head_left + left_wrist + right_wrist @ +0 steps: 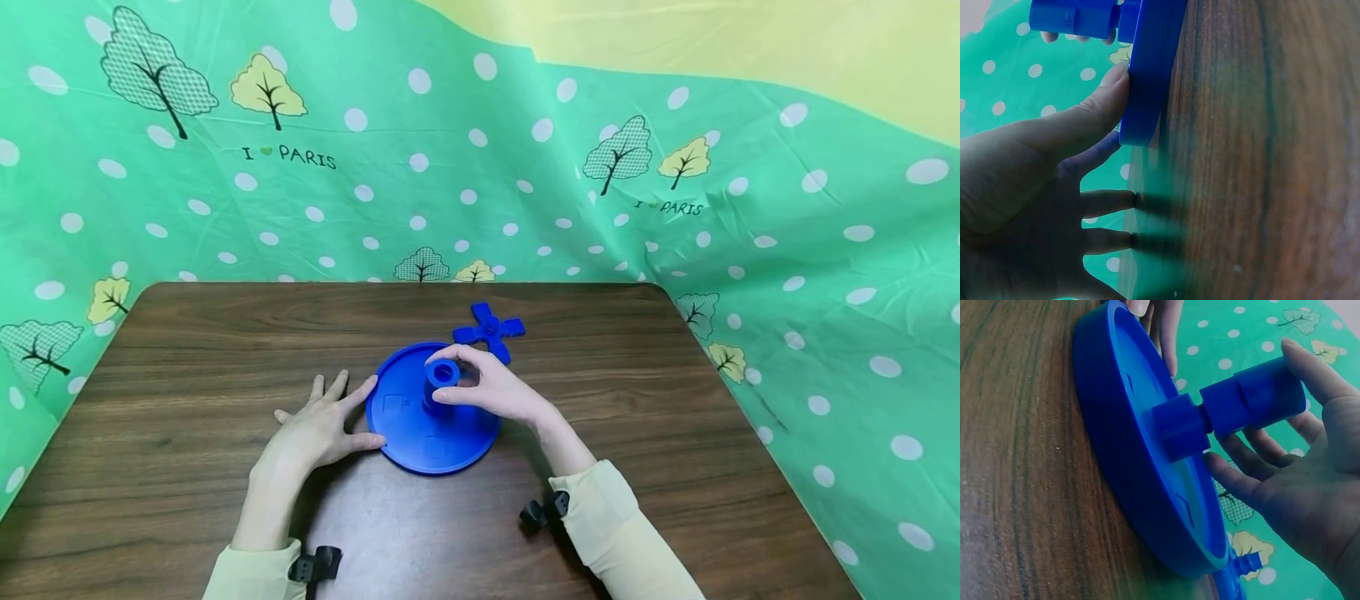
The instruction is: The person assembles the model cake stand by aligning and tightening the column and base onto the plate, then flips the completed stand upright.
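A round blue disc lies flat on the brown wooden table, with a short hub at its centre. A blue tube stands on that hub, and my right hand pinches its top between thumb and fingers; the right wrist view shows the blue tube seated on the hub of the disc. My left hand lies flat on the table with straight fingers, thumb and forefinger touching the disc's left rim. A blue cross-shaped piece lies just behind the disc.
A green spotted cloth with trees hangs behind and round the table's sides. Bare wood stretches to the left, right and front of the disc. Black wrist straps sit on both sleeves.
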Action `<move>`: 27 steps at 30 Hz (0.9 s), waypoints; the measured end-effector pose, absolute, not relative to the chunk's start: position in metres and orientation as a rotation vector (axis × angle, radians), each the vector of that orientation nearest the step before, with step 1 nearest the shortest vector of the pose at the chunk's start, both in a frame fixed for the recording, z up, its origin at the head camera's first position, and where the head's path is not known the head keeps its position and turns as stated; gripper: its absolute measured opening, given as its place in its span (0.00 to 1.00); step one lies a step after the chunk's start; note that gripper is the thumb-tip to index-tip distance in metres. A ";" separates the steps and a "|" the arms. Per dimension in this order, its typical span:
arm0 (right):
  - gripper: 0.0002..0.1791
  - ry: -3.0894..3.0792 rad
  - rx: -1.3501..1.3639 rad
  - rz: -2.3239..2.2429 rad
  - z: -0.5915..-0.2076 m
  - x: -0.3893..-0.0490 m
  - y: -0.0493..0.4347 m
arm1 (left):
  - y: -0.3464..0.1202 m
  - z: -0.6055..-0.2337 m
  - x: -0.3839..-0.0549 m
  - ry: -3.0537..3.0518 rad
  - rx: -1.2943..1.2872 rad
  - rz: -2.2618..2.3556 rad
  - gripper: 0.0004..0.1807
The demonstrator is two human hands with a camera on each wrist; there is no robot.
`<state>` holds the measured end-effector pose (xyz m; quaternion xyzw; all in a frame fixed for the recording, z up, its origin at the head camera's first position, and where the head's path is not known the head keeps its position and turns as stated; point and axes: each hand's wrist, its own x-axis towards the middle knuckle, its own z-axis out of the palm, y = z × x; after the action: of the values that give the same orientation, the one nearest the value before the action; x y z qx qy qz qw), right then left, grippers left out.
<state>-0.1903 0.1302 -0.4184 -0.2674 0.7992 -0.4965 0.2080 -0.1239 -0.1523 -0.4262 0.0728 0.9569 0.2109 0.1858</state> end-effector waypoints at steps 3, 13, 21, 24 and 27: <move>0.28 2.210 -0.773 -1.389 -0.417 -0.190 0.131 | -0.152 -0.426 -0.123 2.691 0.204 0.601 0.53; 0.24 2.151 -0.797 -1.414 -0.416 -0.191 0.135 | -0.150 -0.429 -0.122 2.685 0.210 0.614 0.53; 0.21 2.296 -0.656 -1.471 -0.424 -0.182 0.126 | -0.151 -0.427 -0.123 2.679 0.198 0.610 0.53; 0.21 2.330 -0.607 -1.515 -0.426 -0.176 0.122 | -0.151 -0.426 -0.123 2.679 0.197 0.605 0.53; 0.23 2.334 -0.578 -1.561 -0.428 -0.170 0.120 | -0.151 -0.427 -0.124 2.682 0.200 0.604 0.53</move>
<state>-0.1700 0.1201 -0.4281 -0.1997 0.8065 -0.5393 0.1371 -0.1237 -0.1513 -0.4265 0.0712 0.9550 0.2151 0.1914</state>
